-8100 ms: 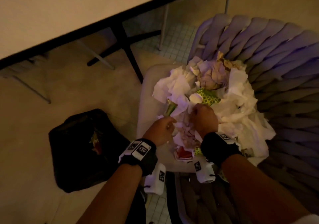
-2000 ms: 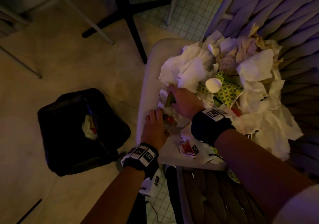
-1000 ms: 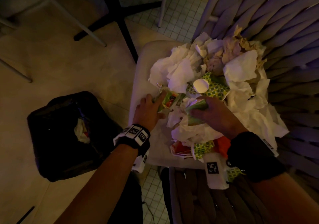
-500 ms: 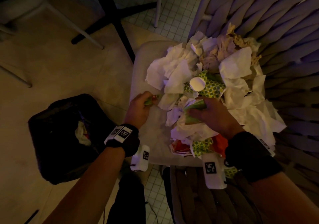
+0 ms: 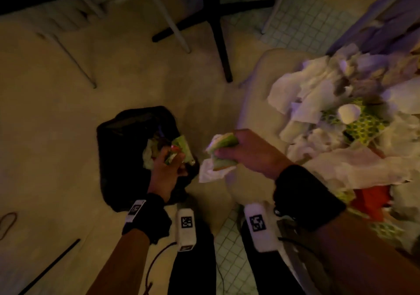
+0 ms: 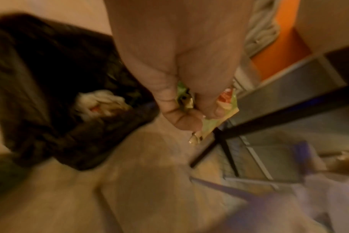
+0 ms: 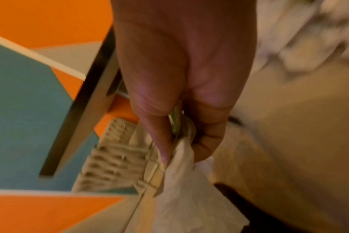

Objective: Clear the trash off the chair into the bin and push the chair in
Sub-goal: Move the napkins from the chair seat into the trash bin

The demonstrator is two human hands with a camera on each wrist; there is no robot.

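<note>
My left hand (image 5: 167, 169) grips a green wrapper (image 5: 181, 150) over the black bin (image 5: 127, 144) at frame centre; my right hand (image 5: 247, 152) clutches green-and-white paper (image 5: 218, 156).

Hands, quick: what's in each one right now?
Left hand: holding a green wrapper over the bin.
Right hand: holding a green wrapper and white napkin.

Bin (image 5: 127, 149) on the floor at left, chair (image 5: 254, 94) to its right with a trash heap (image 5: 341, 117) on the seat, left hand (image 5: 164, 169) with a wrapper (image 5: 181, 149) over the bin, right hand (image 5: 250, 153) with crumpled paper (image 5: 216, 158) between bin and chair, table leg (image 5: 218, 33) behind
</note>
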